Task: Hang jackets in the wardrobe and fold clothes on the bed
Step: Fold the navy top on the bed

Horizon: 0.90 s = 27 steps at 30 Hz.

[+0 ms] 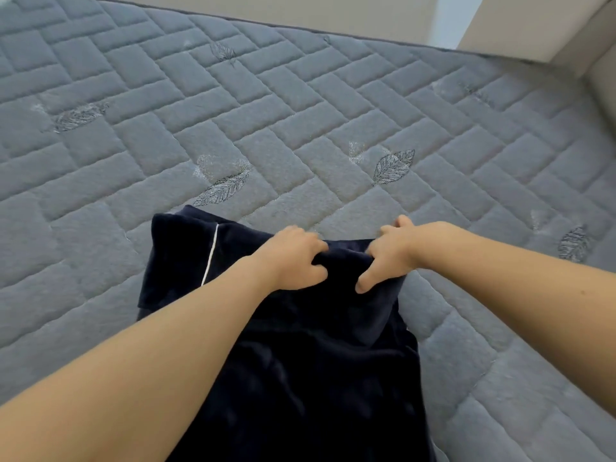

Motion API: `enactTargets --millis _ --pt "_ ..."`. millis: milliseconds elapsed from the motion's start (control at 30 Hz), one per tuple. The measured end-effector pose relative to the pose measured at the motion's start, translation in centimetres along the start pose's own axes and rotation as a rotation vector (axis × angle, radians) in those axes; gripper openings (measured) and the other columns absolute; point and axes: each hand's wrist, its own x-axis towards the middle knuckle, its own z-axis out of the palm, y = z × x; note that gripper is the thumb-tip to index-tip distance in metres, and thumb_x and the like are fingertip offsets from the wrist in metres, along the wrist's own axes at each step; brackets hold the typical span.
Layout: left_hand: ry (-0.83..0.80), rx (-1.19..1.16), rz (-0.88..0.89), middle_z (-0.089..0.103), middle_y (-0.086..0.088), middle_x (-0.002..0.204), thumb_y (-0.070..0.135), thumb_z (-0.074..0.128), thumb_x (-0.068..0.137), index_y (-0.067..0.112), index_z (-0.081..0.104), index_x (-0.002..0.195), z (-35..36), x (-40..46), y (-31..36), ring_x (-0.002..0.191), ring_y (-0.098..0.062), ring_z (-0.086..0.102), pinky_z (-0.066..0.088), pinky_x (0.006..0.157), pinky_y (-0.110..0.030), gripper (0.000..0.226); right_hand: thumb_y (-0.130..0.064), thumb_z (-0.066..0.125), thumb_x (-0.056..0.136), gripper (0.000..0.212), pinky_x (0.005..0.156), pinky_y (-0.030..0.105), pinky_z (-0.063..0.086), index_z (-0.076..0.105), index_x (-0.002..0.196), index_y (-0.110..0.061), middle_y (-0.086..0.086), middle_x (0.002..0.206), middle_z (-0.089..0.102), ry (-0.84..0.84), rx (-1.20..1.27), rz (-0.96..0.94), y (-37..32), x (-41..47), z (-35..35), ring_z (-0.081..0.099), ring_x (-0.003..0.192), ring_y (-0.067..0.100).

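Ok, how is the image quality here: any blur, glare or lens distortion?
Head view: soft, even light, no glare; the mattress edge bows, so there is wide-angle distortion; the left hand and right hand gripping the dark garment look slightly smeared; the garment's folds are barely readable.

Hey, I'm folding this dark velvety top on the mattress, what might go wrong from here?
Both hands, left hand and right hand, pinch the dark garment close together, so its outer edges may sag and fold unevenly. The sleeve with white piping lies bunched to the left and could get trapped crooked. The plush fabric may also drag on the mattress.
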Motion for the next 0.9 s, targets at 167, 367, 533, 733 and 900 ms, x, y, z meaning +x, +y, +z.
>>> enactTargets --millis 167,367,533,733,900 --pt "0.163 0.248 0.038 0.052 0.002 0.103 0.02 0.046 0.083 0.021 0.047 0.098 0.4 -2.5 1.2 0.092 -0.023 0.048 0.033 0.075 -0.032 0.015 -0.086 0.02 0.081 0.096 0.112 0.062 -0.014 0.031 0.152 -0.021 0.0 0.155 0.031 0.008 -0.524 0.01 -1.1 -0.8 1.7 0.005 0.147 0.028" --pt "0.177 0.433 -0.011 0.049 0.0 0.116 0.026 0.041 0.086 0.019 0.049 0.116 1.5 -3.9 -0.6 0.105 -0.025 0.044 0.027 0.105 -0.036 0.032 -0.043 0.059 0.079 0.046 0.113 0.039 0.021 0.05 0.122 -0.027 -0.005 0.116 0.058 0.452 -0.172 -0.493 -0.7 -1.2 2.6 0.046 0.12 0.02" --pt "0.042 0.316 -0.074 0.054 0.005 0.085 0.027 0.04 0.091 0.018 0.044 0.094 2.3 -3.9 -1.4 0.1 -0.022 0.052 0.013 0.119 -0.045 0.01 -0.06 0.045 0.083 0.062 0.113 0.044 0.024 0.035 0.141 -0.042 0.001 0.119 0.06 0.061 -0.048 -0.18 -1.3 0.4 3.3 0.038 0.129 0.033" --pt "0.057 0.315 -0.357 0.065 -0.008 0.117 0.039 0.032 0.101 0.015 0.053 0.109 2.4 -1.4 -3.3 0.108 -0.031 0.057 0.034 0.094 -0.043 0.033 -0.052 0.025 0.098 0.055 0.112 0.049 0.021 0.044 0.142 -0.026 0.0 0.15 0.043 0.02 0.043 0.154 -1.4 3.1 1.0 0.038 0.137 0.031" --pt "-0.048 0.291 -0.548 0.045 -0.008 0.136 0.043 0.027 0.103 0.013 0.047 0.131 3.6 -0.5 -6.1 0.133 -0.03 0.034 0.004 0.112 -0.068 0.046 -0.076 0.023 0.089 0.072 0.111 0.063 0.01 0.041 0.144 -0.033 0.0 0.149 0.043 -0.059 -0.145 0.387 -1.8 4.6 1.9 0.031 0.14 0.031"
